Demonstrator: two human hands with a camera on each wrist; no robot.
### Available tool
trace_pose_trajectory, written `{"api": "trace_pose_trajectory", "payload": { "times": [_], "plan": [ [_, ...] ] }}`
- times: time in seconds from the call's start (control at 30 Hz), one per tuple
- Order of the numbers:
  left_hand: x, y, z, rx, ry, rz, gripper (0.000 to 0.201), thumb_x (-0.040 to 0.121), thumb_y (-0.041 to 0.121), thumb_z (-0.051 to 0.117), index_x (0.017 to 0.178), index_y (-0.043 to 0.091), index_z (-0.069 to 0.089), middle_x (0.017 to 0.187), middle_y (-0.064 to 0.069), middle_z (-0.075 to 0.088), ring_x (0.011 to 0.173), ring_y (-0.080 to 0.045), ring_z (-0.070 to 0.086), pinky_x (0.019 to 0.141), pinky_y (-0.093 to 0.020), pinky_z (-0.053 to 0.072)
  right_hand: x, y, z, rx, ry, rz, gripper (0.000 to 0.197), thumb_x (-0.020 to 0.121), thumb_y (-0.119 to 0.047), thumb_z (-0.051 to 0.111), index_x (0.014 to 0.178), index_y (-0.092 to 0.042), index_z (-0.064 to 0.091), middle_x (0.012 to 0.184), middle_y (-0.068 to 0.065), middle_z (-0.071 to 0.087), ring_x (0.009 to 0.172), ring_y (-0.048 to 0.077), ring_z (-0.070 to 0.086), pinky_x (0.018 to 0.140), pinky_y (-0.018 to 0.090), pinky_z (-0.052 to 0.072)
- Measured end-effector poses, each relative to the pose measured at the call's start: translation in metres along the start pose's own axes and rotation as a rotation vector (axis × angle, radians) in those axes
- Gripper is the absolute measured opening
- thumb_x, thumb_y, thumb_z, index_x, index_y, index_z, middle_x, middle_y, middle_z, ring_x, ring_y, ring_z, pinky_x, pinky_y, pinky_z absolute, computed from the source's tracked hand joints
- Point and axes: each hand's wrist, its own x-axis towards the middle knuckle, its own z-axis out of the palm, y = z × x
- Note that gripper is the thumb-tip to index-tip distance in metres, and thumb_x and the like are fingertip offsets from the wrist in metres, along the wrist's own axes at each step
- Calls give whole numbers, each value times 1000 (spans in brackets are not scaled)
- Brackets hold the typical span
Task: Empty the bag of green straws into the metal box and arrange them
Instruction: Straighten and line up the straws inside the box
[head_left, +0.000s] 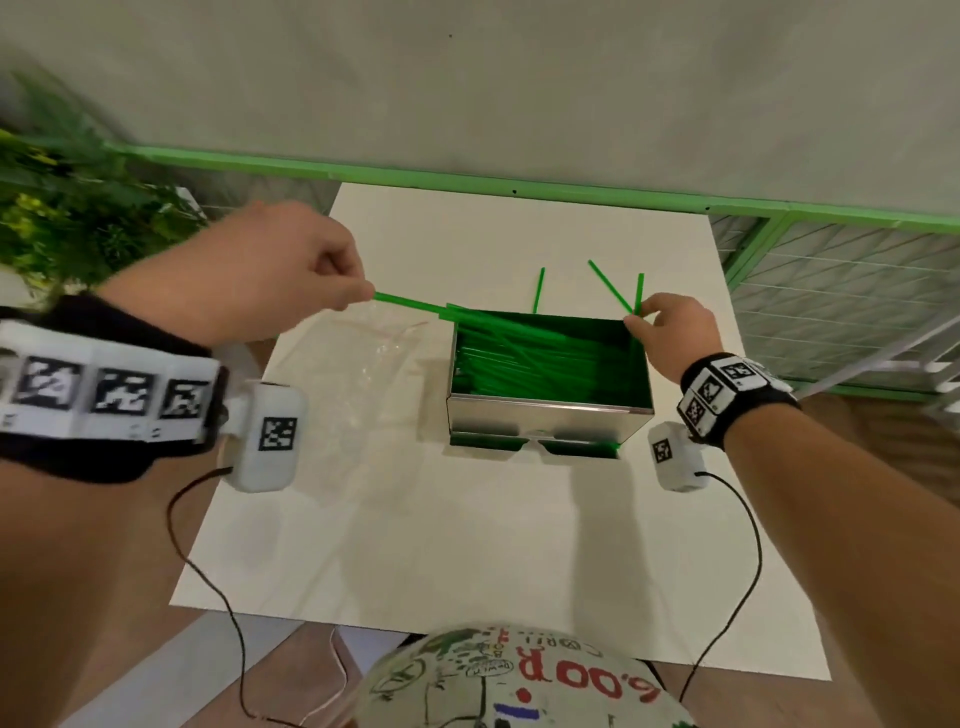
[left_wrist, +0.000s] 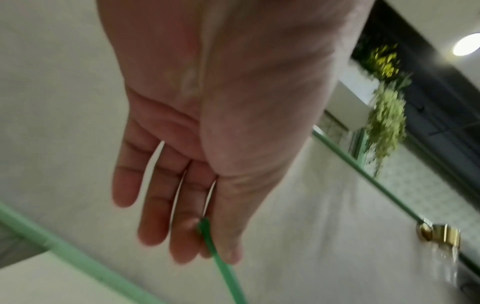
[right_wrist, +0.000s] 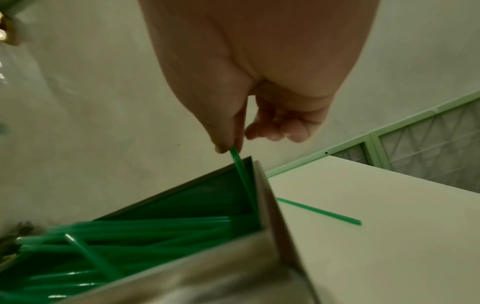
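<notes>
The shiny metal box (head_left: 550, 415) stands mid-table, open at the top and filled with green straws (head_left: 540, 358) lying mostly lengthwise. My left hand (head_left: 363, 293) is raised left of the box. Its thumb and fingertips pinch the end of one straw (head_left: 410, 305), (left_wrist: 223, 265) that slants down onto the pile. My right hand (head_left: 636, 317) is at the box's far right corner. There its thumb and forefinger pinch a straw (right_wrist: 241, 170) standing along the inner right wall of the box (right_wrist: 270, 205). The clear plastic bag (head_left: 363, 364) lies flat and looks empty left of the box.
A few loose straws (head_left: 539, 291) lie on the white table (head_left: 467, 545) behind the box, one of them (right_wrist: 319, 211) to the box's right. A green railing with mesh panels (head_left: 831, 291) runs behind and right of the table. Plants (head_left: 78, 208) stand at the left.
</notes>
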Motion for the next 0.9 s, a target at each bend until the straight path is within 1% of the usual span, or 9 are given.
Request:
{"api": "trace_pose_trajectory", "payload": {
  "times": [0.1, 0.23, 0.37, 0.5, 0.6, 0.67, 0.73, 0.83, 0.9],
  "plan": [
    [24, 15, 45, 21, -21, 36, 20, 95, 40, 70, 89, 21, 75, 88, 7, 70, 86, -15, 64, 73, -31, 44, 1, -10, -8, 35, 19, -146, 21, 95, -28, 62, 101, -9, 66, 86, 7, 64, 85, 29, 62, 70, 32, 46],
    [55, 41, 116, 76, -46, 73, 22, 97, 41, 67, 101, 21, 76, 106, 0, 64, 105, -22, 56, 90, -41, 49, -10, -32, -39, 236, 216, -354, 13, 93, -25, 61, 87, -14, 60, 72, 7, 61, 66, 22, 54, 62, 36, 48],
    [69, 59, 168, -2, 51, 80, 58, 91, 26, 67, 145, 13, 49, 145, -8, 47, 132, -27, 45, 111, -45, 43, -30, -62, -55, 6, 258, -689, 15, 93, -24, 55, 93, -12, 63, 76, 1, 59, 65, 18, 53, 59, 32, 43],
    [63, 59, 184, -441, 442, -19, 76, 76, 11, 60, 148, -1, 37, 156, -21, 33, 147, -30, 32, 124, -24, 20, -33, -78, -4, -305, -108, -665, 22, 97, -27, 52, 96, -8, 63, 85, 7, 63, 78, 29, 62, 65, 38, 49],
    [55, 63, 186, -364, 597, 92, 76, 72, 15, 59, 142, -9, 41, 155, -30, 32, 147, -39, 31, 126, -40, 24, -33, -75, 26, -188, -454, -562, 29, 96, -31, 61, 114, -8, 64, 92, 9, 69, 88, 28, 67, 75, 36, 53],
    [56, 70, 192, -161, 480, 283, 75, 77, 30, 61, 141, -6, 46, 155, -29, 36, 146, -43, 35, 120, -56, 31, -31, -67, 19, 34, -482, -572, 32, 95, -27, 62, 125, -14, 66, 99, 6, 74, 91, 20, 68, 82, 32, 54],
    [63, 80, 204, 2, 277, 423, 80, 86, 47, 61, 148, -1, 45, 160, -24, 36, 149, -42, 33, 119, -60, 28, -18, -51, -1, 262, -388, -521, 18, 94, -20, 63, 107, -16, 75, 87, -1, 74, 80, 15, 67, 77, 28, 53],
    [79, 92, 221, 201, -4, 397, 99, 89, 79, 43, 160, 10, 33, 170, -16, 21, 158, -34, 14, 125, -59, 17, 36, 7, -35, 375, -239, -264, 10, 91, -16, 66, 87, -15, 74, 78, 3, 73, 76, 23, 69, 75, 38, 58],
    [86, 96, 229, 281, -95, 337, 107, 82, 89, 38, 161, 16, 32, 172, -13, 12, 160, -31, 7, 126, -59, 13, 83, 51, -43, 188, -194, -118, 9, 89, -25, 66, 85, -19, 71, 82, 6, 72, 80, 27, 68, 74, 42, 58]
  ]
}}
